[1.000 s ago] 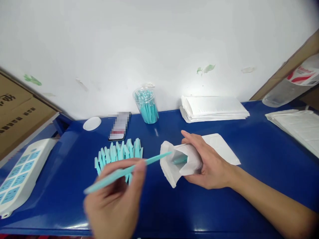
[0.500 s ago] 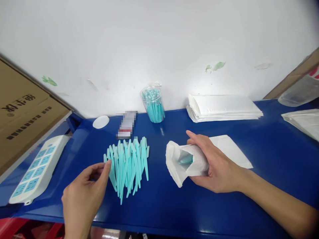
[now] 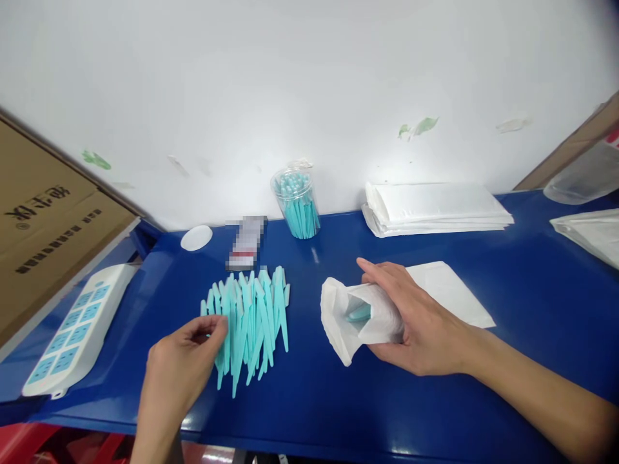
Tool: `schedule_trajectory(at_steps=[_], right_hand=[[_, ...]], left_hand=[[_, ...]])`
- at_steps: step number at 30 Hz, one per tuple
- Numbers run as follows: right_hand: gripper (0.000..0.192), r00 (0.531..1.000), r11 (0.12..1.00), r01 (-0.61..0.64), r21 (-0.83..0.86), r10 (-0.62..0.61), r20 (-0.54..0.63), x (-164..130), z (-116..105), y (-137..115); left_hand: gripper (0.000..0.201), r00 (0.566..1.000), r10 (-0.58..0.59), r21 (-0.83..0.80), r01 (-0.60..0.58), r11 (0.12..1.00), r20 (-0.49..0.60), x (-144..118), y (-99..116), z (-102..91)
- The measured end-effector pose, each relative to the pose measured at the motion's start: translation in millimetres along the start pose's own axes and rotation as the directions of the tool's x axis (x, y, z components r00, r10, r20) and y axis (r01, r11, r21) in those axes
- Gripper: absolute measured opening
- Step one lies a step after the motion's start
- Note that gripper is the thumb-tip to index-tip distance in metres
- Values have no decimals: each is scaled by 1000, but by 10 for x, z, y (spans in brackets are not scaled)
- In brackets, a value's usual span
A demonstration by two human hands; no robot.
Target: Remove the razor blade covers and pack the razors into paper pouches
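Note:
A fanned pile of turquoise eyebrow razors (image 3: 256,322), with paler caps at their far ends, lies on the blue table. At the pile's left edge, my left hand (image 3: 181,361) pinches an eyebrow razor between thumb and fingertips; the fingers hide part of it. To the right, my right hand (image 3: 416,319) is wrapped round a white bag (image 3: 338,309) held above the table. The bag's mouth gapes toward the left, and something turquoise, like the razors, shows inside it. How many are in there I cannot tell.
A clear tub (image 3: 297,203) of razors stands by the wall, with a white round lid (image 3: 196,238) and a blurred-out packet (image 3: 247,241) to its left. Stacked white bags (image 3: 435,209) and one flat bag (image 3: 449,293) lie right. A power strip (image 3: 80,328) and carton (image 3: 48,219) flank the left.
My left hand has moved right into the pile's edge, and its fingers have closed on a razor. My right hand still holds the bag, almost unmoved.

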State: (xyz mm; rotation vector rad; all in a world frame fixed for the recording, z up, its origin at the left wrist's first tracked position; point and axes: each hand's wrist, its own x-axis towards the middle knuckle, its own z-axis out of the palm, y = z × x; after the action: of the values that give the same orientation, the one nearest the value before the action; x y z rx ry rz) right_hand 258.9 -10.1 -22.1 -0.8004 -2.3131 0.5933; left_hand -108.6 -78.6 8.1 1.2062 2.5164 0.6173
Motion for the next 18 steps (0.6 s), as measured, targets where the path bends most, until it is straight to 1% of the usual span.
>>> schedule_trajectory(at_steps=[1,2,3,4,5,6,7,8,9,10,11,12,13,14,15,16,17,18], right_hand=[[106,1000,1000,-2,3,2,-3,-3,2,1],[106,1000,1000,-8,7,8,-7,-8,4,1],[106,1000,1000,-15,12,15,-13,-12,5,1],[106,1000,1000,-19,16,20,-20,-15,7,-2],[106,999,1000,-21,18,21,-28,-17,9,-6],[105,999,1000,-18,18,19,-37,-18,11,-12],[105,999,1000,-11,18,12,-49,-16,14,-19],[105,998,1000,-4,16,5,-62,-12,16,-28],[105,997,1000,5,13,-4,-75,-7,18,-37],[106,996,1000,14,8,-13,-91,-3,20,-46],[106,994,1000,20,1,-19,-108,2,21,-52],[107,992,1000,26,-5,-26,-123,4,21,-56],[107,990,1000,29,-10,-30,-139,5,20,-57],[108,988,1000,28,-15,-29,-154,4,18,-56],[108,986,1000,21,-17,-23,-164,0,15,-53],[108,986,1000,9,-16,-11,-166,-5,12,-49],[107,987,1000,-3,-14,1,-162,-11,9,-45],[107,988,1000,-15,-11,13,-153,-18,6,-42]], left_hand=[[37,998,-12,-104,6,995,-58,-58,38,-10],[36,991,-26,-248,-8,969,-132,-139,100,-10],[34,976,-44,-410,-49,911,-214,-239,183,5],[32,953,-68,-561,-115,819,-295,-354,283,36],[28,928,-71,-657,-204,725,-367,-477,394,86],[23,905,-66,-703,-278,655,-420,-598,511,154],[16,887,-40,-719,-345,604,-460,-712,629,236],[9,857,20,-705,-436,559,-515,-814,742,329],[6,809,92,-662,-535,525,-581,-901,847,426],[9,759,178,-603,-616,507,-626,-972,940,519],[12,710,285,-529,-682,505,-644,-1028,1015,598],[13,676,405,-454,-724,519,-616,-1068,1066,656],[13,660,519,-390,-746,540,-544,-1091,1087,686],[14,651,610,-339,-757,558,-452,-1095,1071,686],[19,652,668,-304,-758,577,-359,-1078,1018,655],[25,657,692,-280,-754,595,-300,-1037,926,597],[31,677,680,-262,-736,624,-282,-970,802,518],[31,715,637,-238,-698,675,-289,-880,657,427]])
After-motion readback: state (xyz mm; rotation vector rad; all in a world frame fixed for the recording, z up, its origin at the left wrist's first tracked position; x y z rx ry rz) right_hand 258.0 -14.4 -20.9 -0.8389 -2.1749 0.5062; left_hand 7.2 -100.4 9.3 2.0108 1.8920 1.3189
